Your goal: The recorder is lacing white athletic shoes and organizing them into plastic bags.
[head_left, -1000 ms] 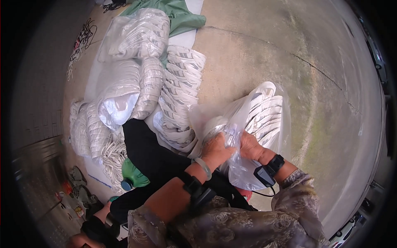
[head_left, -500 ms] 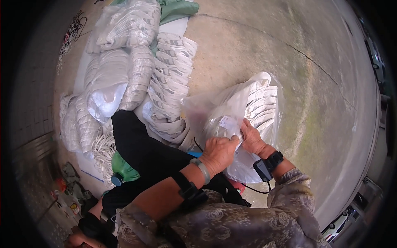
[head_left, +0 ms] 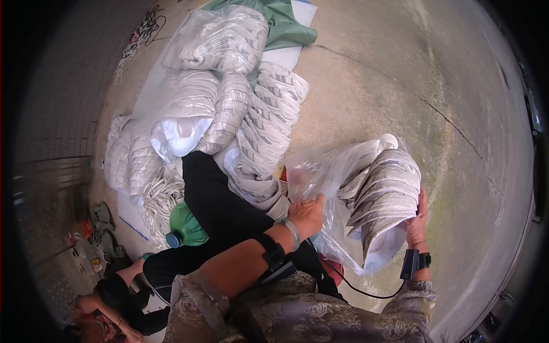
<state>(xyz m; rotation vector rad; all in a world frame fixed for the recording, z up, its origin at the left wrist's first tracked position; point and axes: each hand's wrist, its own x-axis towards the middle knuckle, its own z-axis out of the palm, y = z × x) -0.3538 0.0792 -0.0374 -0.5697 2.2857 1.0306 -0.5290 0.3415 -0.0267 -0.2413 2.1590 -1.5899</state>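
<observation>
A nested stack of white and grey fabric pieces, which look like shoe uppers [head_left: 383, 186], lies partly in a see-through plastic bag [head_left: 320, 177]. My left hand [head_left: 307, 217] is closed on the bag's near left edge, its fingers pinched together. Along the right side of the stack my right hand [head_left: 418, 220] grips it, the fingers partly hidden behind it. The stack's near end opens toward me and shows a pale lining. At its far end the stack bends round to the left under the plastic.
On the left, several bagged stacks [head_left: 186, 97] lie beside an unbagged stack [head_left: 271, 120] on a white sheet. Loose white laces [head_left: 163, 203] and a green bottle [head_left: 187, 226] are near my leg. A green cloth [head_left: 289, 26] lies at the back. Another person's hand [head_left: 94, 303] shows lower left.
My right hand has moved right, away from my left hand, to the outer side of the stack. The stack's near part has turned and now shows outside the plastic. The view has shifted.
</observation>
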